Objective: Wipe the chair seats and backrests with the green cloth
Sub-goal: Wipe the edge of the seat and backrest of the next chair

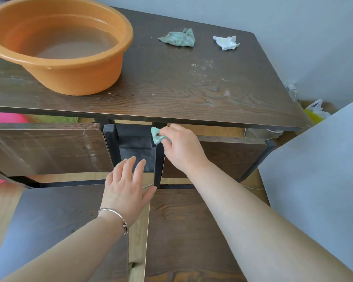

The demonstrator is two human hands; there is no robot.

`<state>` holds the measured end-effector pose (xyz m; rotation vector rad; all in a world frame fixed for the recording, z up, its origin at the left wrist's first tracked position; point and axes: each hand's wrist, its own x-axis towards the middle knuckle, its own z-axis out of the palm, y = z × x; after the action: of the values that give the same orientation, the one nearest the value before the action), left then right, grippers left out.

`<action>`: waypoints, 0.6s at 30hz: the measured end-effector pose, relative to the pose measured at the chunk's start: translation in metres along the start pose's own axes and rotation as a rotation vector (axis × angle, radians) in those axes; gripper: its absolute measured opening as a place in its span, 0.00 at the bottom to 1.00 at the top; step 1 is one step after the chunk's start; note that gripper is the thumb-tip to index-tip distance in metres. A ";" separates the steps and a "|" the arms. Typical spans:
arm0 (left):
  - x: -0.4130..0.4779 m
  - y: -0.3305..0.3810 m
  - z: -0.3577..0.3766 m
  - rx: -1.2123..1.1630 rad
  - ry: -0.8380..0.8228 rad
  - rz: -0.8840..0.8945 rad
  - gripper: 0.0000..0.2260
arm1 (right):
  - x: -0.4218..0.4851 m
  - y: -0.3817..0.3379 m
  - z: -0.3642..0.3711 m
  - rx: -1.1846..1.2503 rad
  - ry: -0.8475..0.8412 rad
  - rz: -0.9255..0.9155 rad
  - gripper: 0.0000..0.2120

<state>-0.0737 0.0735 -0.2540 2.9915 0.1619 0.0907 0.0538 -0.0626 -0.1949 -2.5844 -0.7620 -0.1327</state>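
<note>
Two hands (126,186), two chairs (49,149), two green cloths (157,136), one basin (69,64)

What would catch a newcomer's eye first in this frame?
The big orange basin of water dominates the left end of the dark table. Below the table edge, the right hand pinches a small green cloth at a chair's black frame, with the open left hand spread nearby. A second green rag and crumpled white paper lie on the table's far side.
</note>
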 end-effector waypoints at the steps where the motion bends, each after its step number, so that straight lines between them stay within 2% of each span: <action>1: 0.000 0.001 0.002 0.002 -0.003 0.007 0.33 | -0.001 0.002 -0.002 0.009 -0.009 -0.028 0.10; 4: 0.000 0.006 0.007 0.003 -0.008 0.030 0.33 | -0.015 0.017 -0.009 -0.018 -0.129 -0.125 0.11; 7: 0.002 0.014 0.012 0.012 -0.015 0.054 0.33 | -0.051 0.044 -0.021 -0.092 -0.218 -0.084 0.12; 13: 0.006 0.045 0.023 -0.028 -0.005 0.137 0.34 | -0.099 0.135 -0.093 -0.131 0.242 0.283 0.10; 15: 0.008 0.060 0.026 -0.045 -0.004 0.158 0.34 | -0.098 0.165 -0.116 -0.178 0.307 0.409 0.10; 18: 0.011 0.083 0.030 -0.057 -0.011 0.186 0.34 | -0.091 0.200 -0.131 -0.186 0.282 0.568 0.12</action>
<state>-0.0519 -0.0109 -0.2713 2.9416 -0.1192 0.0966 0.0882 -0.3153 -0.1733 -2.7611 0.0983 -0.3927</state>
